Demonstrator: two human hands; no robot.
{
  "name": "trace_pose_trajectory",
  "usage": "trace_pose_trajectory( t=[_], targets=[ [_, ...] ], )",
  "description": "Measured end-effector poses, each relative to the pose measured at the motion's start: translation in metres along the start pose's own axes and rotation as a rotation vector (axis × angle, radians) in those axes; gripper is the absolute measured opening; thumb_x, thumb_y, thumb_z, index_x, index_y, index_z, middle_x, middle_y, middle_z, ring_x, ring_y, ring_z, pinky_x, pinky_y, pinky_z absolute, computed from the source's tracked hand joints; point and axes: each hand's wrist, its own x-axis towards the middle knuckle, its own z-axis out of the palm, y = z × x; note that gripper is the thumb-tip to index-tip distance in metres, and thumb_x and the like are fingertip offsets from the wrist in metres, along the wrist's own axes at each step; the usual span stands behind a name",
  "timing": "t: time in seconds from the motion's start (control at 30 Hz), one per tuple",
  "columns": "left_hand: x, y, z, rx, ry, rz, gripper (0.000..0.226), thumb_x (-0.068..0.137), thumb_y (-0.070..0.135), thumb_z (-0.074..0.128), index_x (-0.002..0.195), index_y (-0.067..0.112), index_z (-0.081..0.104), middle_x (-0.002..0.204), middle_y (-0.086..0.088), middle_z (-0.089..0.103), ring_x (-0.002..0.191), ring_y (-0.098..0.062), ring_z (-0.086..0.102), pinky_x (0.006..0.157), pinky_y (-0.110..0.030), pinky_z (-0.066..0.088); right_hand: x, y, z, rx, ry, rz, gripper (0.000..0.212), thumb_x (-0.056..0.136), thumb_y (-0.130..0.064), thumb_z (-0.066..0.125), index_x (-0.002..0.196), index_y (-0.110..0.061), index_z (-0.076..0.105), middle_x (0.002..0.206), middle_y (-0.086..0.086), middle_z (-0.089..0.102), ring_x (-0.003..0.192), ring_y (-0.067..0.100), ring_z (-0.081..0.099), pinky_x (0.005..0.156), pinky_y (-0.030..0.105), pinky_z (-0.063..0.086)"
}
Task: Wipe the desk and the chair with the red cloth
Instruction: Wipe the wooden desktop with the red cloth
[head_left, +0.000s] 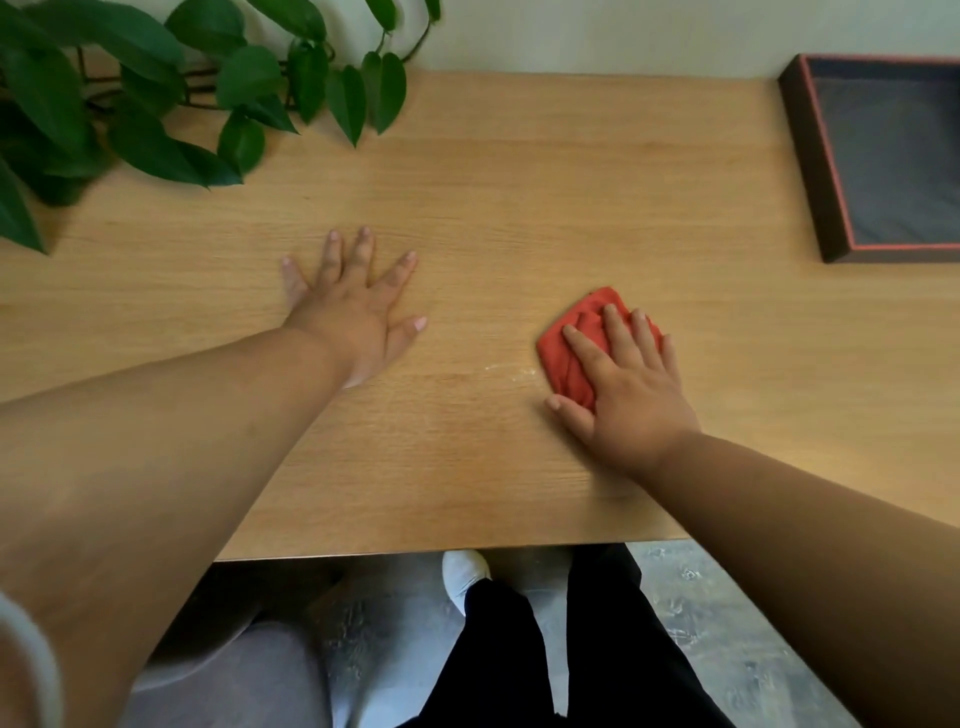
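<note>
- My right hand (626, 384) lies flat on the cloth (576, 345), grip spread, pressing the folded red wad onto the counter (519, 208), right of centre.
- A pale smear (511, 371) lies just left of the cloth, so I judge the next stroke goes left.
- My left hand (358, 306) rests further left, spread flat, holding nothing.
- The chair is not clearly in view.

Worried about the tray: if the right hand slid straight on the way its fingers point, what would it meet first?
Probably nothing: the right hand points up-left over bare desk toward the wall, passing left of the tray.
</note>
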Motion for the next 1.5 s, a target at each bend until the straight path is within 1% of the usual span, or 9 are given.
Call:
trace_pose_trajectory(
  t=[0.33, 0.57, 0.67, 0.87, 1.0, 1.1, 1.27, 1.37, 1.5],
  targets=[
    [0.006, -0.003, 0.0, 0.007, -0.062, 0.0, 0.073, 0.078, 0.074, 0.005, 0.141, 0.049, -0.02, 0.159, -0.003, -0.025, 0.144, -0.034, -0.021, 0.107, -0.072, 0.001, -0.015, -0.148, 0.026, 0.063, -0.117, -0.498, 0.068, 0.086, -0.067, 0.03, 0.148, -0.039, 0.03, 0.165, 0.008, 0.011, 0.15, 0.033, -0.005, 0.115, 0.057, -0.01],
    [0.006, -0.002, -0.01, 0.012, -0.158, -0.007, 0.071, 0.086, 0.071, 0.015, 0.141, 0.05, -0.022, 0.157, -0.001, -0.03, 0.143, -0.032, -0.025, 0.109, -0.069, -0.001, -0.005, -0.148, 0.023, -0.059, -0.202, -0.847, 0.06, 0.09, -0.06, 0.043, 0.146, -0.04, 0.038, 0.164, 0.004, 0.016, 0.15, 0.029, -0.001, 0.117, 0.053, -0.011],
    [0.007, -0.003, -0.013, 0.002, -0.193, -0.01, 0.071, 0.086, 0.071, 0.018, 0.14, 0.05, -0.023, 0.156, 0.0, -0.032, 0.143, -0.032, -0.026, 0.11, -0.068, -0.003, 0.01, -0.119, 0.011, -0.031, -0.213, -0.764, 0.061, 0.087, -0.063, 0.039, 0.145, -0.043, 0.036, 0.164, 0.002, 0.014, 0.15, 0.027, -0.001, 0.117, 0.047, -0.01],
    [0.004, 0.001, -0.021, -0.005, -0.222, -0.014, 0.07, 0.089, 0.067, 0.021, 0.142, 0.049, -0.021, 0.157, 0.0, -0.031, 0.143, -0.032, -0.026, 0.11, -0.068, -0.003, 0.044, 0.007, -0.025, 0.147, 0.04, -0.093, 0.051, 0.092, -0.036, 0.05, 0.143, -0.029, 0.046, 0.158, 0.013, 0.031, 0.147, 0.035, 0.019, 0.119, 0.048, 0.014],
    [0.002, 0.002, -0.026, -0.012, -0.242, -0.019, 0.069, 0.091, 0.066, 0.022, 0.144, 0.049, -0.018, 0.157, 0.0, -0.03, 0.143, -0.032, -0.025, 0.11, -0.068, -0.004, 0.044, 0.012, -0.026, 0.389, 0.081, -0.049, 0.041, 0.096, -0.011, 0.047, 0.136, -0.016, 0.055, 0.15, 0.014, 0.045, 0.144, 0.031, 0.03, 0.119, 0.03, 0.014],
    [0.002, 0.002, -0.025, -0.026, -0.245, -0.022, 0.069, 0.091, 0.065, 0.023, 0.144, 0.05, -0.018, 0.157, 0.001, -0.031, 0.143, -0.031, -0.026, 0.109, -0.068, -0.005, 0.017, -0.039, -0.019, 0.605, -0.014, -0.197, 0.038, 0.092, -0.001, 0.045, 0.125, -0.01, 0.063, 0.138, 0.02, 0.055, 0.133, 0.031, 0.047, 0.11, 0.01, 0.018],
    [0.002, 0.0, -0.024, -0.026, -0.261, -0.019, 0.069, 0.09, 0.066, 0.023, 0.142, 0.05, -0.02, 0.156, 0.001, -0.033, 0.142, -0.031, -0.028, 0.109, -0.068, -0.005, -0.032, -0.117, 0.005, 0.472, -0.267, -0.757, 0.036, 0.09, -0.015, 0.055, 0.126, -0.014, 0.064, 0.142, 0.013, 0.055, 0.138, 0.034, 0.041, 0.115, 0.054, 0.025],
    [0.003, -0.002, -0.023, -0.029, -0.255, 0.001, 0.069, 0.091, 0.065, 0.023, 0.142, 0.05, -0.02, 0.155, 0.001, -0.034, 0.142, -0.031, -0.029, 0.11, -0.067, -0.005, -0.051, -0.145, 0.019, 0.17, -0.3, -1.016, 0.047, 0.095, -0.05, 0.048, 0.14, -0.037, 0.047, 0.159, 0.003, 0.032, 0.149, 0.034, 0.011, 0.117, 0.061, -0.001],
    [0.002, -0.002, -0.025, -0.033, -0.256, 0.006, 0.07, 0.091, 0.065, 0.025, 0.142, 0.05, -0.02, 0.155, 0.001, -0.034, 0.141, -0.03, -0.03, 0.11, -0.067, -0.005, -0.052, -0.179, 0.032, -0.05, -0.289, -1.094, 0.047, 0.099, -0.042, 0.045, 0.145, -0.042, 0.038, 0.164, -0.001, 0.019, 0.15, 0.029, 0.002, 0.113, 0.066, -0.003]
  ],
)
